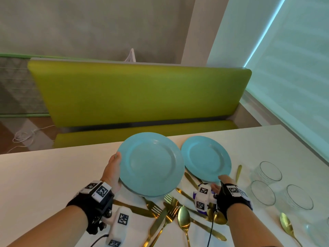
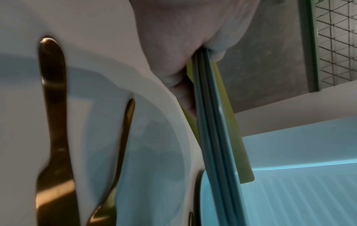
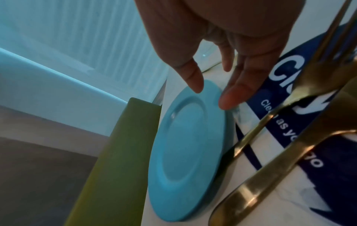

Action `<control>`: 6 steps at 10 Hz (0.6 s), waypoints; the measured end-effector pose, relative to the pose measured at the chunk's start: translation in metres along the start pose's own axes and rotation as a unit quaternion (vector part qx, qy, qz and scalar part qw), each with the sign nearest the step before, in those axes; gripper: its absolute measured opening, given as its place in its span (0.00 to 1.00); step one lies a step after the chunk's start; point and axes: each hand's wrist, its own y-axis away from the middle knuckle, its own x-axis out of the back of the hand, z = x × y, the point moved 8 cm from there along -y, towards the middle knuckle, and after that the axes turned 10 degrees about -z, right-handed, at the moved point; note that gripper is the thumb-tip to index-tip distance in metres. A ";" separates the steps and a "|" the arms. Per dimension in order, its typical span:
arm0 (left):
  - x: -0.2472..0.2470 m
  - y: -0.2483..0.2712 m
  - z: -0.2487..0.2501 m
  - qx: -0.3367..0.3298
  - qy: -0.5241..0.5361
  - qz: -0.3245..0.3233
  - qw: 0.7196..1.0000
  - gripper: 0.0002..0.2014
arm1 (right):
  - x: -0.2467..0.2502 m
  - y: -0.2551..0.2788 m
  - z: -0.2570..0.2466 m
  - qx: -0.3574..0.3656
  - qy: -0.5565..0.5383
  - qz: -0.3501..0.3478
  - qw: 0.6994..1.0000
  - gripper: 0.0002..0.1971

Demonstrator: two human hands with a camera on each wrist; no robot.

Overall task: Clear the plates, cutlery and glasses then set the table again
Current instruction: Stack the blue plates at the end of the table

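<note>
My left hand (image 1: 114,168) grips the left rim of a stack of blue plates (image 1: 151,164) held above the white table (image 1: 44,175). The left wrist view shows the stacked rims (image 2: 212,137) edge-on, pinched between thumb and fingers (image 2: 173,45). A second blue plate (image 1: 206,159) lies flat on the table to the right. My right hand (image 1: 220,182) hovers at its near rim with thumb and fingers spread; the right wrist view shows them (image 3: 212,96) just over the plate (image 3: 189,145), holding nothing. Gold forks, knives and spoons (image 1: 167,214) lie scattered below the plates.
Three clear glasses (image 1: 270,171) stand at the right, with a gold spoon (image 1: 286,223) in front and a gold knife (image 1: 238,172) beside the flat plate. A blue-and-white printed paper (image 3: 289,107) lies under the cutlery. A green bench (image 1: 138,93) runs along the table's far edge.
</note>
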 end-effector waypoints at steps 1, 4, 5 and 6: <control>-0.001 -0.003 -0.001 -0.001 -0.001 0.006 1.000 0.22 | -0.011 -0.006 -0.002 -0.013 -0.052 -0.032 0.998 0.24; -0.015 0.002 -0.001 0.000 -0.001 0.016 1.000 0.22 | -0.015 0.005 -0.016 0.016 -0.094 0.030 0.995 0.09; -0.024 0.007 0.002 0.001 -0.005 0.008 1.000 0.22 | -0.004 -0.009 -0.020 0.048 -0.046 0.092 0.994 0.16; -0.033 0.012 0.001 0.006 -0.007 -0.009 1.000 0.23 | -0.008 0.002 -0.023 0.076 -0.037 0.060 0.995 0.18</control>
